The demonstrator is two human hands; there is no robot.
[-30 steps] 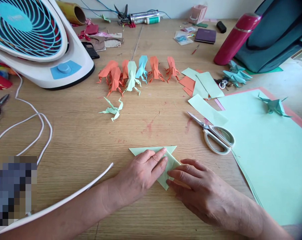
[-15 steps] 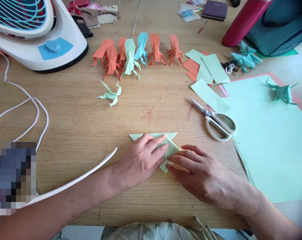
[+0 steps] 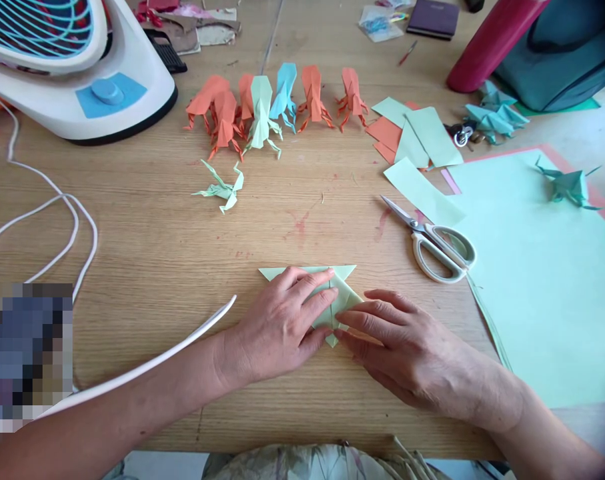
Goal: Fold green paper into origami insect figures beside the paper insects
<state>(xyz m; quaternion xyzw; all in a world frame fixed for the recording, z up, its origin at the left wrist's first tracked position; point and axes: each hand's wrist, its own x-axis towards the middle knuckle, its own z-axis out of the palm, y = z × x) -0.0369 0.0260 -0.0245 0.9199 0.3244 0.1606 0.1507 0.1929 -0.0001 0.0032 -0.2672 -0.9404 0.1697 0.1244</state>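
A pale green folded paper [image 3: 343, 300] lies on the table in front of me, its straight edge at the far side and its pointed tip towards me. Across its left part rests my left hand [image 3: 295, 313], fingers stretched out flat, pressing the paper down; its thumb is near the lower tip. My right hand [image 3: 397, 340] has thumb and index fingertip close together at the lower right flap, pinching it. The other right fingers are slightly spread along the right corner. Both hands cover parts of the folds.
Scissors [image 3: 429, 243] lie to the right, beside large pale green sheets [image 3: 537, 280]. Cut paper pieces [image 3: 425, 193] are behind them. Several folded paper figures [image 3: 311, 97] stand at the back, and a green one [image 3: 225, 189] lies nearer. A white cable [image 3: 197, 340] runs beside my left forearm.
My left thumb has shifted right and towards me, to the lower tip of the paper. My right hand and the paper have hardly moved.
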